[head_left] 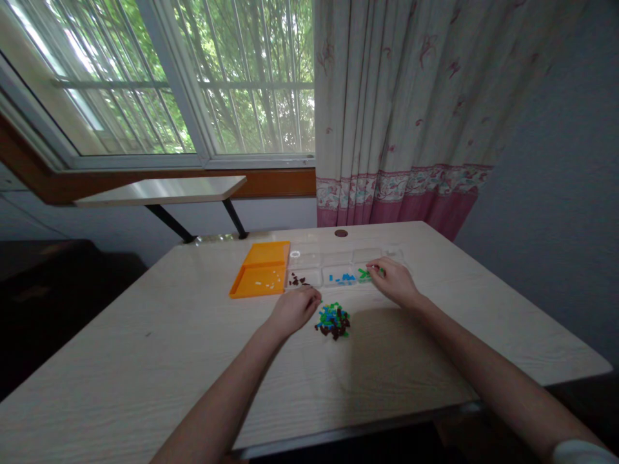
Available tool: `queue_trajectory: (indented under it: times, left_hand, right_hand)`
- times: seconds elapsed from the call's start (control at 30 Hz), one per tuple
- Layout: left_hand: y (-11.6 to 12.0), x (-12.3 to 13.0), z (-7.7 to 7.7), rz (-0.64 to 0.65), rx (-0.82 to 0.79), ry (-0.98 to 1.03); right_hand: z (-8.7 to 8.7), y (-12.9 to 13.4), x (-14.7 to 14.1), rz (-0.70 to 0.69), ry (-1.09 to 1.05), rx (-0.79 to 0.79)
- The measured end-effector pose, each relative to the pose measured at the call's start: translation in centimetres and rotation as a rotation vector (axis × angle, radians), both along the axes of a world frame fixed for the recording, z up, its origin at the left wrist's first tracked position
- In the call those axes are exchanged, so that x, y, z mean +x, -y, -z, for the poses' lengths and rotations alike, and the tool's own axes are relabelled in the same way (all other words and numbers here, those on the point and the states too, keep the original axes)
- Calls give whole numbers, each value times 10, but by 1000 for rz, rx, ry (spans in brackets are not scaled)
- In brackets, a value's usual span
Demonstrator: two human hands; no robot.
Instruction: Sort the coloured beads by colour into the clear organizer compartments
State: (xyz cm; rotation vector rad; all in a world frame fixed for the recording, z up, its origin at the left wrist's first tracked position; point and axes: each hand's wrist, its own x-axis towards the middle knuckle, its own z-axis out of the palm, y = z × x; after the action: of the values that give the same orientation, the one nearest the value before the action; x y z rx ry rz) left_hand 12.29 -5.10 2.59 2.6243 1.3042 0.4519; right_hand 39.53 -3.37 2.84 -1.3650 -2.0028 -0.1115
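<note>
A small pile of mixed green, blue and dark brown pieces (333, 321) lies on the table. At its left edge is my left hand (294, 311), the fingers curled together; whatever they may hold is too small to make out. My right hand (394, 280) reaches over the compartment with green pieces (363, 274), thumb and fingers pinched, their contents hidden. Blue pieces (345, 278) sit in the neighbouring compartment of the clear tray (322, 265). Brown pieces (296, 280) are in a compartment farther left. White pieces (267, 282) lie in the near half of an orange case (265, 254).
The pale wooden table (193, 361) has a round brown cable hole (341, 233) near its back edge. A raised shelf (169, 189) on black brackets stands at the back left. Behind the table are a barred window (251, 84) and a patterned curtain (387, 116).
</note>
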Motion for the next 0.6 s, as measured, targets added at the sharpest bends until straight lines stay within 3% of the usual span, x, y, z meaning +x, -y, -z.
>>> queue_trajectory:
  times: [0.13, 0.3, 0.6]
  left_hand:
    - [1, 2, 1, -21, -7, 6]
    - [6, 9, 0, -3, -35, 177]
    - [15, 25, -1, 59, -118, 390]
  right_hand:
    - [2, 8, -13, -119, 8, -6]
    - [12, 21, -42, -321, 28, 35]
    - [14, 35, -58, -355, 98, 80]
